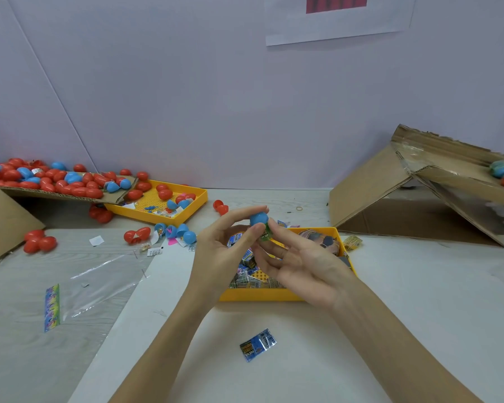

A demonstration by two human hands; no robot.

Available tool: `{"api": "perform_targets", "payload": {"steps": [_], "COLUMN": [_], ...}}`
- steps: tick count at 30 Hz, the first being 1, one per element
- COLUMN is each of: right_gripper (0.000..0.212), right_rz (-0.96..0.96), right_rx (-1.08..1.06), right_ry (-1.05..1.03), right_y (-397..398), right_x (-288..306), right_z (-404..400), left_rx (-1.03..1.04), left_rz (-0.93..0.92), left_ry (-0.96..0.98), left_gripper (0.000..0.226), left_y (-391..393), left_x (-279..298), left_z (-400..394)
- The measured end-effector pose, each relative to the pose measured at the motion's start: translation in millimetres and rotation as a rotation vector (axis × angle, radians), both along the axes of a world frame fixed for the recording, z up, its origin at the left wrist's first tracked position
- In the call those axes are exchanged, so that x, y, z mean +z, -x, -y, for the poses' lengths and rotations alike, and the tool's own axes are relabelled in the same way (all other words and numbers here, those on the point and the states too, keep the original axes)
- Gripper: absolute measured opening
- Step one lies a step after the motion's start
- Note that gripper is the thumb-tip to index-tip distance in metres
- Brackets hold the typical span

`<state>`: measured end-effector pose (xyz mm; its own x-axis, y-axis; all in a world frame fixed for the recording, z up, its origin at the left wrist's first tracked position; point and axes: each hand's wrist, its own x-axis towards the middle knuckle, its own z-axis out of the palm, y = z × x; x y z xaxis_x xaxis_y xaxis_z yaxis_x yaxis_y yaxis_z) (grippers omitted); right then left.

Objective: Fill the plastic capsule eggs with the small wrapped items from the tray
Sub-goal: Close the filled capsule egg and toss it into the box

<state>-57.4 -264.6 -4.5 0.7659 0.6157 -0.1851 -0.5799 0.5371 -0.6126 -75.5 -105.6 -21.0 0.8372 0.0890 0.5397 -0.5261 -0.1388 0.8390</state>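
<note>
While left hand (224, 245) pinches blue egg half (259, 219), right hand (300, 263) grip pinches green wrapped item (264, 235), above yellow tray (262, 294).

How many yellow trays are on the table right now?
2: one yellow tray of wrapped items beneath the hands, another yellow tray back left by the egg pile. None seems hidden.

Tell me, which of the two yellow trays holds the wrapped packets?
The near tray, right under the hands, is full of packets. The far tray by the cardboard holds mostly loose red and blue eggs.
</note>
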Motion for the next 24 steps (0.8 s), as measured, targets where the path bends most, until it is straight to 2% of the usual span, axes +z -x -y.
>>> {"api": "perform_targets", "payload": {"steps": [6,9,13,17,21,24], "right_gripper": [0.022,0.024,0.029,0.043,0.032,0.030], "right_rz": [-0.058,-0.065,-0.017,0.038,0.184,0.211], "right_rx": [-0.002,-0.009,-0.020,-0.034,-0.046,-0.101], "right_ry": [-0.020,-0.012,0.043,0.075,0.223,0.336], "right_y": [2.0,2.0,0.8,-1.6,-4.9,-7.1], "right_x": [-0.1,-1.6,-2.0,-4.2,-8.4,-12.5], "right_z": [-3.0,-3.0,-3.8,-2.3,1.3,2.6], "left_rx": [-0.008,-0.006,-0.018,0.055,0.072,0.081], "left_rz": [-0.037,-0.040,-0.048,-0.111,-0.173,-0.182], "left_ry": [0.099,0.118,0.157,0.198,0.146,0.088], "left_gripper": [0.032,0.025,0.018,0.018,0.021,0.027], "left_y": [0.8,0.4,1.1,0.2,-0.8,-2.6], "left_x": [0.2,-1.0,-1.6,-3.4,-5.0,-5.1], "left_z": [0.6,0.7,3.6,6.0,3.1,1.2]}}
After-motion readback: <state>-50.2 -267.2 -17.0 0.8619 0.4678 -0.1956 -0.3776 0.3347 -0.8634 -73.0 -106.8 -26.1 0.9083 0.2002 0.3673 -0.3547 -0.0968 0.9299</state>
